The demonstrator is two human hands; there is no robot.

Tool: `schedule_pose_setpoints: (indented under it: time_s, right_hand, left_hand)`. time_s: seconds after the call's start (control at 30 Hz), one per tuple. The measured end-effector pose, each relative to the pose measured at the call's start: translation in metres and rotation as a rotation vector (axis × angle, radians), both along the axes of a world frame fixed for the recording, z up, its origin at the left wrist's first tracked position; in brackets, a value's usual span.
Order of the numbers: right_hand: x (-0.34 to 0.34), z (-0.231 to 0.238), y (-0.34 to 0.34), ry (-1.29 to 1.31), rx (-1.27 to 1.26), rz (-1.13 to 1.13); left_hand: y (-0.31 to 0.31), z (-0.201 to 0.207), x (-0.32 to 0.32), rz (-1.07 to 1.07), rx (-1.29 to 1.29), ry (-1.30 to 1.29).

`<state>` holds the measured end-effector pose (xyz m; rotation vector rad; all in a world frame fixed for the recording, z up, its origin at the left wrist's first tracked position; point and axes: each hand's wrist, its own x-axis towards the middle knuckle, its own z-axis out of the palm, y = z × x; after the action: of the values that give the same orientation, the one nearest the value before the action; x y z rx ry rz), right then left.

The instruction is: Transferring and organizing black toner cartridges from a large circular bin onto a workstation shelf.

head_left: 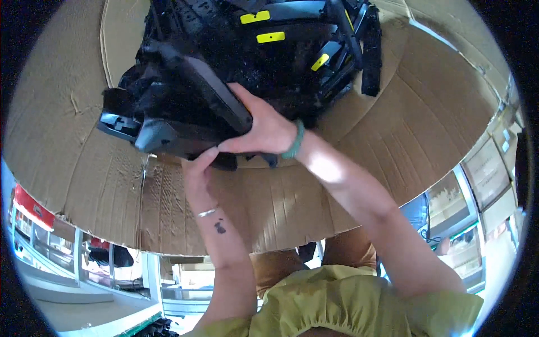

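Observation:
Both of my hands hold a bulky black moulded plastic part (185, 132) at the near left of a large cardboard box. My right hand (265, 124) is closed on its right side, with the thumb along the near edge and the other fingers stretching up the side face. From below, my left hand (197, 167) grips the near edge; its thumb shows, and its other fingers are hidden under the part. The two thumbs nearly meet. Beyond the part lie several black plastic pieces (297, 33), some bearing yellow labels (270, 37).
The brown cardboard wall (281, 199) curves around the pieces, and its near edge lies between me and them. A long dark strip (371, 56) leans by the right wall. Outside the box, white-framed shelving (73, 253) stands at lower left and stacked cartons (485, 168) at right.

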<state>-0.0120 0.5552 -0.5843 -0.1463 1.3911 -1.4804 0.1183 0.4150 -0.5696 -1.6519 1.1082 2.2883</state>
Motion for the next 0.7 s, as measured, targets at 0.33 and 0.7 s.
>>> schedule_pose_setpoints:
  time_s: [0.33,0.7]
  right_hand:
    - [0.096,0.018,0.082,-0.998,0.115,-1.053]
    - [0.159,-0.052,0.112,-1.166,0.036,-1.288]
  left_hand:
    - [0.048,-0.044,-0.112,-1.615,0.059,0.101]
    - [0.115,-0.075,-0.108,-2.118,-0.231,-0.004]
